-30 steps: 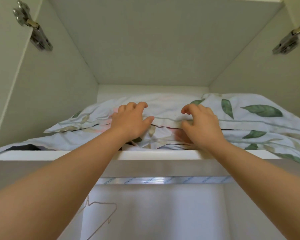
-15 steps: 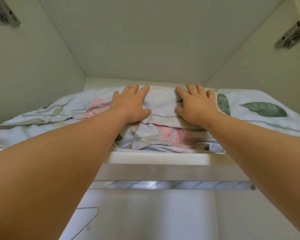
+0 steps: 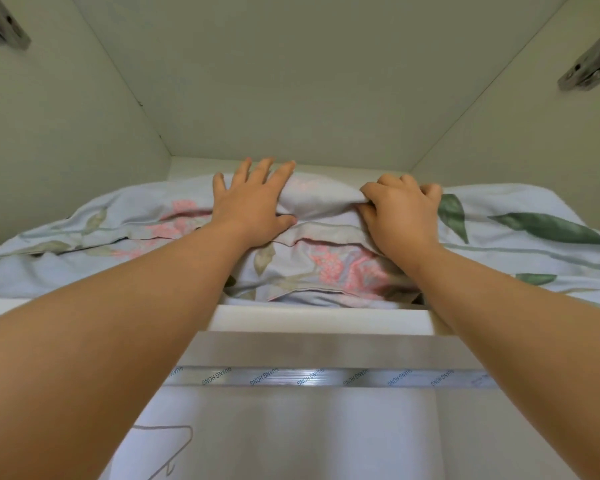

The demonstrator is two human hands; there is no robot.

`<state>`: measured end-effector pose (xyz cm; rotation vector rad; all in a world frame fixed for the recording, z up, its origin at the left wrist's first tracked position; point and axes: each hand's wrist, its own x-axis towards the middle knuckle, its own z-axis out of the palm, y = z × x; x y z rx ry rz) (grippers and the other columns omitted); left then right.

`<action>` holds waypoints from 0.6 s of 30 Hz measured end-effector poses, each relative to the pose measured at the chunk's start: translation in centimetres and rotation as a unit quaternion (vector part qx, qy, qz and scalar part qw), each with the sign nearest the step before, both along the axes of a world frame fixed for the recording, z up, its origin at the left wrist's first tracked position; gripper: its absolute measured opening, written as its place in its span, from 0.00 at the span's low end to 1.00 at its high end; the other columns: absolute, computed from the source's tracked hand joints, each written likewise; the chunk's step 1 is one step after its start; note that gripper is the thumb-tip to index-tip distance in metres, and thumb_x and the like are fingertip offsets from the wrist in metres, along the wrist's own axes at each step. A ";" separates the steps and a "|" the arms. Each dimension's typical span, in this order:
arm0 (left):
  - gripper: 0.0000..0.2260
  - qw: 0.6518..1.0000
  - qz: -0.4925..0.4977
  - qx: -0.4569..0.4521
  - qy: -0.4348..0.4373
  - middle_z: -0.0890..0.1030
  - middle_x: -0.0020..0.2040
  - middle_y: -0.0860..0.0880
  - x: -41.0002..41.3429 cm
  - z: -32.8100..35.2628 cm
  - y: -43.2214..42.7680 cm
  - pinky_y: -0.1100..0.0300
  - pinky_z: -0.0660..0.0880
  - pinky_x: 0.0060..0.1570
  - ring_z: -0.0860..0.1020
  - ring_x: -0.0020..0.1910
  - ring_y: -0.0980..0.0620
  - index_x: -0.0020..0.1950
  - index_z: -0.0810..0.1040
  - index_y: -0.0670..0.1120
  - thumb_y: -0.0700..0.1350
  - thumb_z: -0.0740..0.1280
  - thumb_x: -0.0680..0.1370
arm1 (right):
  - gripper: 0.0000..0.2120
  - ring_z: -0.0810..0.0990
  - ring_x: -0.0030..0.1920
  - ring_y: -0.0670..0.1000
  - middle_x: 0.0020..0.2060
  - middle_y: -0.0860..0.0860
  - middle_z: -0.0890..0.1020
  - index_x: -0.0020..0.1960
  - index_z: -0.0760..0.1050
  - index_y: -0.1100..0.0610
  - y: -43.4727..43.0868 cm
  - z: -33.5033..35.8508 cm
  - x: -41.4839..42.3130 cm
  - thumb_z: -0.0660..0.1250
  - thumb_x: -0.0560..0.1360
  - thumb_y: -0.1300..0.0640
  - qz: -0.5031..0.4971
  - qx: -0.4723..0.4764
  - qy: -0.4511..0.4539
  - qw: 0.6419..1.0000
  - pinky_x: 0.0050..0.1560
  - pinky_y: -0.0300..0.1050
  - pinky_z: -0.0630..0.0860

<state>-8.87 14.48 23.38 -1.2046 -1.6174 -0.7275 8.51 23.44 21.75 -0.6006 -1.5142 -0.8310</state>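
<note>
A folded pale bedsheet [image 3: 329, 268] printed with green leaves and pink flowers lies across the top shelf [image 3: 319, 320] of a white wardrobe. My left hand [image 3: 253, 206] presses flat on top of the fabric, fingers straight and pointing toward the back wall. My right hand [image 3: 400, 211] sits beside it with fingers curled, bunching a fold of the bedsheet between fingers and thumb. Both forearms reach up over the shelf's front edge.
The compartment's ceiling and side walls close in above the bedsheet. Metal door hinges show at upper left [image 3: 0, 27] and upper right [image 3: 589, 65]. A metal hanging rail [image 3: 326, 377] runs under the shelf, and a wire hanger [image 3: 167, 445] hangs lower left.
Both hands slid farther back over the bedsheet. My right hand went from flat on the fabric to curled around a fold of it; my left hand stays flat.
</note>
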 end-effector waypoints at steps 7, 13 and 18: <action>0.10 0.997 -0.064 0.051 0.013 0.78 0.57 0.45 1.1 -0.4 -1.2 0.48 0.62 0.61 0.74 0.59 0.43 0.56 0.73 0.49 0.46 0.61 0.75 | 0.07 0.77 0.29 0.59 0.28 0.56 0.77 0.31 0.76 0.60 -1.6 -1.4 0.5 0.63 0.65 0.59 0.008 0.085 -0.046 0.995 0.34 0.43 0.60; 0.03 0.998 -0.040 -0.028 0.040 0.80 0.49 0.42 2.3 -2.4 -3.4 0.57 0.63 0.39 0.77 0.50 0.40 0.45 0.75 0.46 0.44 0.63 0.74 | 0.18 0.75 0.56 0.60 0.56 0.53 0.77 0.58 0.75 0.49 -3.8 -3.3 3.9 0.65 0.71 0.44 -0.085 -0.046 -0.068 0.993 0.57 0.57 0.65; 0.06 0.998 -0.036 0.036 -0.032 0.81 0.49 0.43 3.6 -4.4 -4.2 0.56 0.62 0.38 0.77 0.48 0.40 0.46 0.77 0.47 0.39 0.61 0.74 | 0.29 0.65 0.67 0.59 0.67 0.51 0.69 0.69 0.62 0.44 -5.5 -3.0 7.4 0.60 0.72 0.35 -0.122 -0.246 -0.068 0.959 0.64 0.62 0.60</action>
